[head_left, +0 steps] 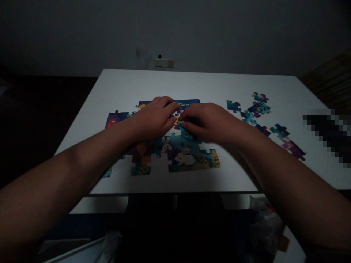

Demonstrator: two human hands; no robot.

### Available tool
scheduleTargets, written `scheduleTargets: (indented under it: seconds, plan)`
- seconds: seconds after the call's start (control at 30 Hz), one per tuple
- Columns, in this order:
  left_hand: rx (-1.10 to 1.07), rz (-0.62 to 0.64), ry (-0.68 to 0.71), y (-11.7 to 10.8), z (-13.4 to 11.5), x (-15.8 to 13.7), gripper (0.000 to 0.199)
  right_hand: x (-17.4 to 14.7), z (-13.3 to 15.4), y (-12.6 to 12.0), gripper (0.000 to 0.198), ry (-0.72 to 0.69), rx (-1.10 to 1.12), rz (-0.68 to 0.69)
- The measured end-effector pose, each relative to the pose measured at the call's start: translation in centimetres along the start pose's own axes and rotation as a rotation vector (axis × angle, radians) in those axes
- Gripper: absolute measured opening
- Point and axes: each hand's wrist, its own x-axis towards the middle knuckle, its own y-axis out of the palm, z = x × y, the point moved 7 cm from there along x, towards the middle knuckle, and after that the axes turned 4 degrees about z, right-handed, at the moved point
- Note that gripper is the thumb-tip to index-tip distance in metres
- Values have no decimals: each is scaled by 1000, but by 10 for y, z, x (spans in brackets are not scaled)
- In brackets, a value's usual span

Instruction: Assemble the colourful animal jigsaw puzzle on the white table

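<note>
A partly joined jigsaw puzzle (189,160) with rabbits and leaves lies on the white table, with gaps between some of its sections. My left hand (156,117) rests palm down over its upper middle, fingers stretched out and hiding the pieces beneath. From the right, my right hand (210,122) reaches in with curled fingers and thumb closed on a small colourful puzzle piece (178,122). That piece is beside my left fingertips, at the puzzle's centre. Whether it is fitted to its neighbours I cannot tell.
Several loose puzzle pieces (257,109) are scattered on the right of the white table (208,86). A dark pixelated object (326,133) is at the right edge. Wall sockets (164,63) are behind the table. A clear plastic bag (264,223) lies below the front edge.
</note>
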Motion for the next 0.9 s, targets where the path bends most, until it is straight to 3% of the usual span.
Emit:
scheduleTargets:
  seconds: [0.9]
  plan:
    - [1,23,-23,-2,-2,1,55,0,2,-1,29,-8,50,-24]
